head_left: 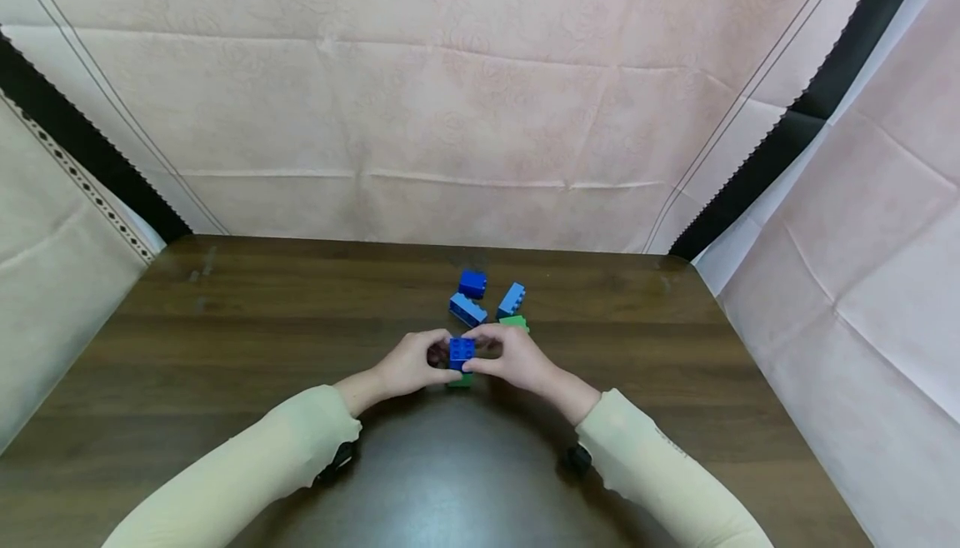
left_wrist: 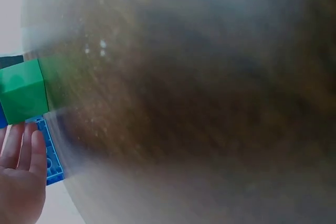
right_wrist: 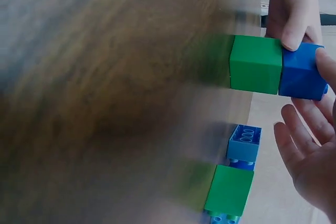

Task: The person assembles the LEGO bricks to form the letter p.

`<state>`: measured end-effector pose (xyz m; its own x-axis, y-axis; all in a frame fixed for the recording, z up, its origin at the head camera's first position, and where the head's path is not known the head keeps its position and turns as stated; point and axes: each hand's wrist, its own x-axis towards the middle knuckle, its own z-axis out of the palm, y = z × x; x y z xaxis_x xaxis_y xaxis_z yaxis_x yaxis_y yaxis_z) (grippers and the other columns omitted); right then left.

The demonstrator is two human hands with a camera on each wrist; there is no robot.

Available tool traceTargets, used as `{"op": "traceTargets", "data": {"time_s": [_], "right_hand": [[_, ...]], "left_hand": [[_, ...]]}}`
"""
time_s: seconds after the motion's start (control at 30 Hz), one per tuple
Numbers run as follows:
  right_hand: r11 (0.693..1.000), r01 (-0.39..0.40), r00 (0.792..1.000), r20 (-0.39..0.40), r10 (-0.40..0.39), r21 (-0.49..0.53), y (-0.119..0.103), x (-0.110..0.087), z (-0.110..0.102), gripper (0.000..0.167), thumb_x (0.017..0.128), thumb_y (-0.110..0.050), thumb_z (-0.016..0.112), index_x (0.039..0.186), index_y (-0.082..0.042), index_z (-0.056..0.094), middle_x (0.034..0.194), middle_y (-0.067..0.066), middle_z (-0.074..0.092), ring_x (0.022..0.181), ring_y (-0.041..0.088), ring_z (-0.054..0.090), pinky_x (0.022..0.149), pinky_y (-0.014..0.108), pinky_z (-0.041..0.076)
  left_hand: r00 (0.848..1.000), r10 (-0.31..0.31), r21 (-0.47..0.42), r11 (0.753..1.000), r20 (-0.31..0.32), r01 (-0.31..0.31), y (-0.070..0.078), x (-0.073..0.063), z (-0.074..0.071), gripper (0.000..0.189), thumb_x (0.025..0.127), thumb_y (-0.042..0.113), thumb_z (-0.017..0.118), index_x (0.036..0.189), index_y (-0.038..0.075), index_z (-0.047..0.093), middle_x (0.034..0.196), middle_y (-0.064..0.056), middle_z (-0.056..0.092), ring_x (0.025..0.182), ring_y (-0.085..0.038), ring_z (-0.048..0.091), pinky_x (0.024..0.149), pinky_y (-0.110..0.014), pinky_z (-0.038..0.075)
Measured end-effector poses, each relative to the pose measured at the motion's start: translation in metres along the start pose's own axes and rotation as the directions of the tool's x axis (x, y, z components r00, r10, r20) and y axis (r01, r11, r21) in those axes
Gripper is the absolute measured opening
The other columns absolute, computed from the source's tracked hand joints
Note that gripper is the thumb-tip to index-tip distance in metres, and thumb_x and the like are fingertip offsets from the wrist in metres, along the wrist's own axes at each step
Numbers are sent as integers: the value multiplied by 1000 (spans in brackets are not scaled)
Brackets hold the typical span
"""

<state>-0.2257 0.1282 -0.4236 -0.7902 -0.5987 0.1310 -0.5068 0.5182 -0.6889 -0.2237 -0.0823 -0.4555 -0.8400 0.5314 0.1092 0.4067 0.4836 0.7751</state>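
A dark blue toy building block (head_left: 462,351) sits on top of a green block (right_wrist: 255,65), and the pair stands upright on the wooden table. My left hand (head_left: 408,363) holds the blue block from its left side, thumb at the near face and index finger at the far top. From the opposite side my right hand (head_left: 517,358) pinches the same block between thumb and index finger. The right wrist view has the two blocks flush against each other. In the left wrist view the green block (left_wrist: 23,93) shows at the left edge, the blue one mostly cut off.
Just beyond the hands lie a dark blue block (head_left: 472,284), two lighter blue blocks, one on the left (head_left: 468,310) and one on the right (head_left: 512,301), and a green block (head_left: 514,323). The brown table (head_left: 225,348) ends at pale cloth hangings (head_left: 450,115).
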Motion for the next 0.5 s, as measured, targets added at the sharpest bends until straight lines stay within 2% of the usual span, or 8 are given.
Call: {"op": "traceTargets", "data": {"time_s": [0.1,0.23,0.3,0.4,0.5], "right_hand": [[1000,1,1000,0,-1,8,2,-2,-4,43,84,-27,70,120,-6,62,110,8,67,100,20,61,86,36,52],[995,-74,995,-67,79,66,5,1,-12,42,88,-27,65,122,-4,60,111,11,67,100,21,61,85,37,51],[986,-139,980,-132,151,96,7,4,-14,40,88,-26,64,121,-4,60,107,10,68,97,20,62,85,36,51],[968,-222,945,-218,244,119,9,12,-17,38,88,-25,65,120,-5,61,105,8,68,95,20,62,84,35,52],[950,-289,917,-251,311,119,9,22,-16,38,87,-24,67,120,-5,61,107,9,68,97,22,62,86,37,52]], "left_hand": [[1000,5,-8,1000,-15,-5,1,0,0,26,78,24,76,92,10,58,90,-3,68,81,-12,62,76,-27,53],[1000,-7,-4,1000,0,7,2,-1,-3,27,78,25,76,91,10,58,90,-2,67,82,-12,62,77,-28,53],[1000,-19,3,1000,2,19,2,-2,-5,27,78,25,76,90,11,58,90,-2,67,82,-11,61,77,-29,53],[999,-35,12,999,4,35,0,-4,-10,26,78,25,76,90,11,58,90,-1,66,82,-12,59,78,-30,53],[999,-42,16,999,15,42,-2,-5,-12,27,78,26,76,91,12,58,91,-1,66,83,-12,59,80,-31,52]]}}
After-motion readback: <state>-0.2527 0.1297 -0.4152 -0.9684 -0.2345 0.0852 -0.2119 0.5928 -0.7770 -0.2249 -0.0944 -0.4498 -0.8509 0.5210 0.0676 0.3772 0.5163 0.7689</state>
